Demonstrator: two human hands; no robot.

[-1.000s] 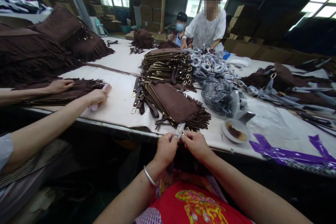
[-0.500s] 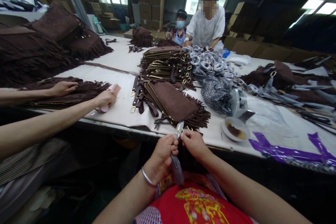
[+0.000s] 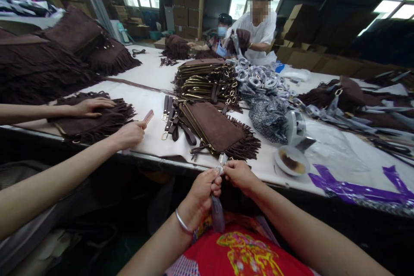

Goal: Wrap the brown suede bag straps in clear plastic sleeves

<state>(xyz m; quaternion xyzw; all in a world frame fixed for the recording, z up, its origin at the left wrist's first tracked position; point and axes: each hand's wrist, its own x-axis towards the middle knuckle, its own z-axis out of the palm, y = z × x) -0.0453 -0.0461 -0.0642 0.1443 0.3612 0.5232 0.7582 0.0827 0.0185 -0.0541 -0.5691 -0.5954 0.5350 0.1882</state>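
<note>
Wrapped strap (image 3: pixel 217 215): one, dark, in clear plastic; held in front of the near desk edge, above the lap, lower end hanging down, upper end up near the edge.
Left hand (image 3: pixel 205 185): one; grip clamped around the strap, below its upper end; one silver bangle (image 3: pixel 183 221) on the wrist.
Right hand (image 3: pixel 239 175): one; grip pinched at the strap's upper end, thumb and forefinger together; plastic or metal between them, cannot tell.
Desk (image 3: pixel 148 67): one, pale top, carries all the goods nearby.
Front pouch (image 3: pixel 218 125): one uppermost, brown, gold zip on left, fringe on right; just beyond the hands.
Pouch stack (image 3: pixel 203 79): one, many layers, too tight to count; behind the front pouch.
Loose straps (image 3: pixel 170 116): several, overlapping; at least two gold clips; left of the front pouch.
Wrapped coils (image 3: pixel 255 79): one heap, over ten; right of the stack.
Patterned bundle (image 3: pixel 268 118): one, black and white, in front of the coils.
Bowl (image 3: pixel 305 168): one, white, brown contents; right of the bundle.
Purple plastic (image 3: pixel 359 192): one crumpled piece, right near edge.
Neighbour's hands (image 3: pixel 91 107): two, at left; one flat on a fringed pouch (image 3: pixel 116 118), one holding one pink comb (image 3: pixel 148 116).
People across: two; white top (image 3: pixel 267 30) has one brown fringed item raised.
</note>
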